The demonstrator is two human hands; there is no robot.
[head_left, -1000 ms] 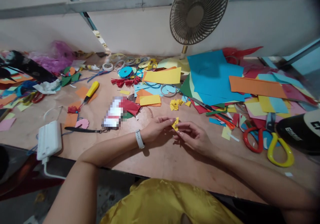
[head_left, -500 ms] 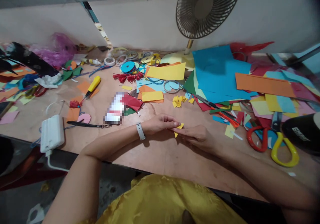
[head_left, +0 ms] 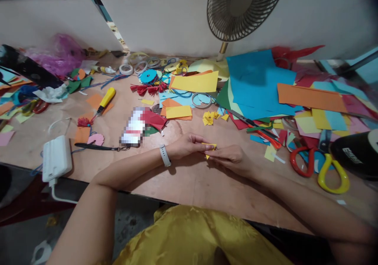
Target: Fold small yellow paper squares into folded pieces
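Between my two hands, just over the table, is a small folded piece of yellow paper (head_left: pixel 211 146) with pointed corners. My left hand (head_left: pixel 189 145), a pale watch band on its wrist, pinches the paper from the left. From the right, my right hand (head_left: pixel 232 157) grips it with fingers pressed together; part of the paper is hidden by the fingers. Beyond the hands lies a little heap of folded yellow paper pieces (head_left: pixel 209 118). Yellow paper strips (head_left: pixel 178 112) lie on orange ones behind my left hand.
Red-and-yellow-handled scissors (head_left: pixel 333 174) and a black bottle (head_left: pixel 357 154) are at the right. Blue sheets (head_left: pixel 260 84) lie before a fan (head_left: pixel 240 9). A white power bank (head_left: pixel 57 158), a phone (head_left: pixel 135 127) and a yellow-handled tool (head_left: pixel 106 99) are at the left.
The yellow paper has turned slightly between my fingers, its upper edge now lying flatter. Both hands stay nearly in place; the whole view has shifted a little.
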